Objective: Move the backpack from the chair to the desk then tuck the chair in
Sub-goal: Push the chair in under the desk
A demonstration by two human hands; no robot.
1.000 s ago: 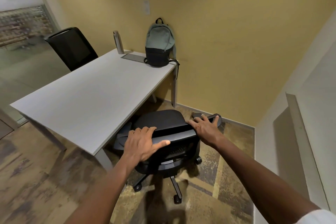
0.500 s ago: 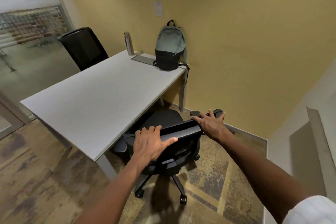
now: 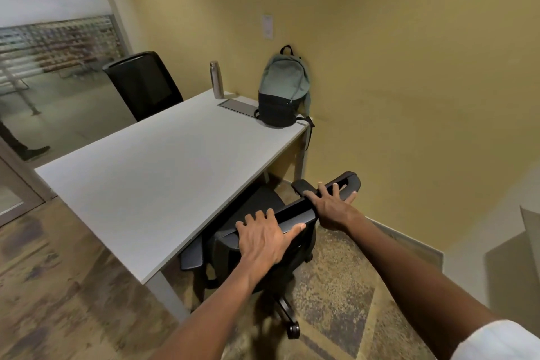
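Note:
The grey-green and black backpack (image 3: 282, 93) stands upright on the far right corner of the white desk (image 3: 163, 172), leaning on the yellow wall. The black office chair (image 3: 263, 257) sits at the desk's right side, its seat and left armrest partly under the desktop. My left hand (image 3: 264, 238) grips the top edge of the chair's backrest, fingers over the front. My right hand (image 3: 331, 204) rests over the backrest's right end beside the right armrest, fingers spread over it.
A metal bottle (image 3: 216, 79) and a flat grey panel (image 3: 239, 104) lie near the backpack. A second black chair (image 3: 146, 85) stands behind the desk. A glass partition is at the left, with a person's foot (image 3: 32, 152) beyond it. A pale ledge (image 3: 529, 231) is at the right.
The chair has rolled forward, so more of its seat is under the desk. Both hands stayed on the backrest and moved with it. My view has risen and shifted.

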